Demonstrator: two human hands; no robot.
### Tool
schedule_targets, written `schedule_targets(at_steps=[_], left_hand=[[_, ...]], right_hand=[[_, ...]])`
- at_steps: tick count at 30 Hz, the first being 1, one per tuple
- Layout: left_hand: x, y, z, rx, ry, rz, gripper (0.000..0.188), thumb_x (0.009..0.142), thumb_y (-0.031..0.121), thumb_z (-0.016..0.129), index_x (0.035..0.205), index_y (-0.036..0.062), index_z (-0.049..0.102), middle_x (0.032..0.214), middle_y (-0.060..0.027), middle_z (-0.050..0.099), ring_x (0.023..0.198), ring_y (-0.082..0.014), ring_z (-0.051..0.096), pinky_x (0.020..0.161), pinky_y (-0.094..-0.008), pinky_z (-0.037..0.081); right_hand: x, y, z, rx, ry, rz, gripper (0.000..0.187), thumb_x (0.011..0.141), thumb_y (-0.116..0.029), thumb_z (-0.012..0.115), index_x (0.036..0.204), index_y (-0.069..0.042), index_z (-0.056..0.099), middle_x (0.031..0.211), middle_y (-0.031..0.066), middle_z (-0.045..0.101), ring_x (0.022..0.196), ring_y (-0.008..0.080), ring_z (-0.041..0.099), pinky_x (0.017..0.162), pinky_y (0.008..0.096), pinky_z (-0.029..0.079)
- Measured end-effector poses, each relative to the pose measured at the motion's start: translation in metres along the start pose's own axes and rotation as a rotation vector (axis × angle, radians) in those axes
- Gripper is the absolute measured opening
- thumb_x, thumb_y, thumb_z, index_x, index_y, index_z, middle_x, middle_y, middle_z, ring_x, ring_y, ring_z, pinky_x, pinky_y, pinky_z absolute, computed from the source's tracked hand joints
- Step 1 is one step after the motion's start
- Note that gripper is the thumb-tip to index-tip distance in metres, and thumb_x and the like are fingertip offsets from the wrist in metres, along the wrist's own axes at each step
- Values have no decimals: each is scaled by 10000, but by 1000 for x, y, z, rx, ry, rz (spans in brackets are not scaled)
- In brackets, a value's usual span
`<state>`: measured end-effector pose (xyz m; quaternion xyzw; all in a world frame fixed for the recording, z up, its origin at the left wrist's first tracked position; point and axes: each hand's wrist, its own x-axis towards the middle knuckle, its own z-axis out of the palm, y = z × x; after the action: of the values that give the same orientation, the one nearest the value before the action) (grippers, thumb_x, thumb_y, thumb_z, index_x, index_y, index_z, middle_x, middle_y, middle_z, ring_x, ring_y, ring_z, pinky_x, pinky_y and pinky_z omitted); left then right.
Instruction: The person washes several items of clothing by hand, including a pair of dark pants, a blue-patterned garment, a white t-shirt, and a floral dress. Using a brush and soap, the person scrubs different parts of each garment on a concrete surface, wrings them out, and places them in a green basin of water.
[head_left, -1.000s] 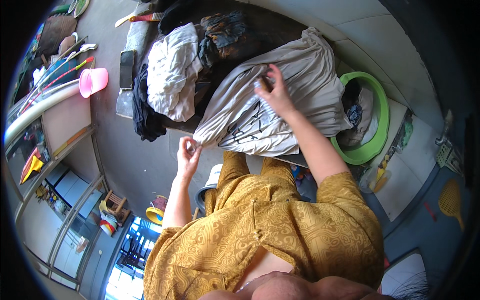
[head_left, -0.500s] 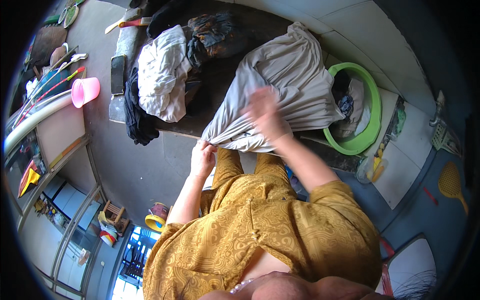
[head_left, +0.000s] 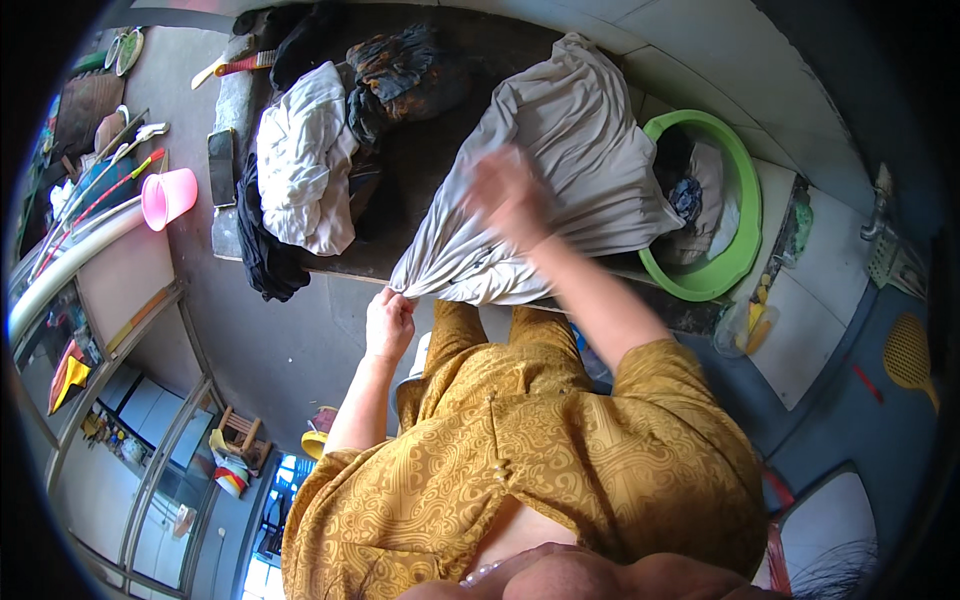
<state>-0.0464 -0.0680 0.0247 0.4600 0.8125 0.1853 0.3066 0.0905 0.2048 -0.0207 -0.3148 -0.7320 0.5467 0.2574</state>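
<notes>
A light grey cloth (head_left: 560,150), creased and gathered toward one corner, is spread over a dark low table (head_left: 415,200) in front of me. My left hand (head_left: 389,318) is closed on its bunched near-left corner at the table's front edge. Over the middle of the cloth is my right hand (head_left: 508,200), its fingers smeared by motion, so I cannot make out whether it touches the fabric. The far right part of the cloth reaches the rim of a green plastic tub (head_left: 745,240), which holds dark and pale clothes.
Left on the table lie a crumpled white cloth (head_left: 305,170), a dark patterned cloth (head_left: 400,75), a black cloth (head_left: 265,240) and a red-and-white brush (head_left: 245,63). A pink bucket (head_left: 168,198) is farther left. A tap (head_left: 880,205) is on the right.
My right hand has moved slightly left and up over the grey cloth. The left hand keeps its hold on the corner. The whole view has shifted a little.
</notes>
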Motion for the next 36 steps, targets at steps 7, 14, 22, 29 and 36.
schedule_targets(at_steps=[7, 14, 22, 29, 36], left_hand=[[24, 5, -40, 170, 108, 12, 108, 676, -26, 599, 665, 65, 540, 734, -127, 541, 711, -350, 563, 660, -468, 456], [78, 73, -11, 374, 224, 222, 299, 745, 58, 626, 1031, 118, 692, 1179, -99, 577, 1126, -300, 520, 897, -437, 415], [169, 118, 77, 263, -191, 441, 289, 810, 122, 662, 1098, 104, 665, 1091, -105, 629, 1049, -302, 592, 887, -414, 481], [154, 79, 48, -1649, -68, -577, 205, 972, 184, 551, 1099, 45, 632, 1052, -88, 689, 1011, -217, 654, 904, -354, 518], [95, 63, 64, -1480, 442, -792, 123, 951, 180, 586, 1027, 101, 531, 885, 8, 575, 783, -100, 561, 722, -230, 474]], right_hand=[[20, 36, -56, -872, -12, -143, 324, 877, -280, 676, 1165, -134, 649, 1083, 92, 640, 938, 252, 649, 796, 408, 526], [43, 70, -159, -566, 230, 57, 218, 806, -94, 672, 1009, -99, 592, 1030, 136, 578, 986, 372, 567, 816, 437, 480], [-12, 59, -147, -201, 118, 352, 224, 801, -97, 709, 1008, -71, 629, 959, 108, 591, 875, 259, 572, 797, 364, 470], [-25, 52, -127, -103, 113, 326, 287, 841, -121, 738, 1107, -65, 646, 1012, 51, 601, 961, 166, 556, 877, 293, 449], [-15, -20, -68, -382, -272, 149, 380, 748, -185, 812, 1100, -137, 679, 1054, 90, 585, 949, 277, 621, 830, 394, 523]])
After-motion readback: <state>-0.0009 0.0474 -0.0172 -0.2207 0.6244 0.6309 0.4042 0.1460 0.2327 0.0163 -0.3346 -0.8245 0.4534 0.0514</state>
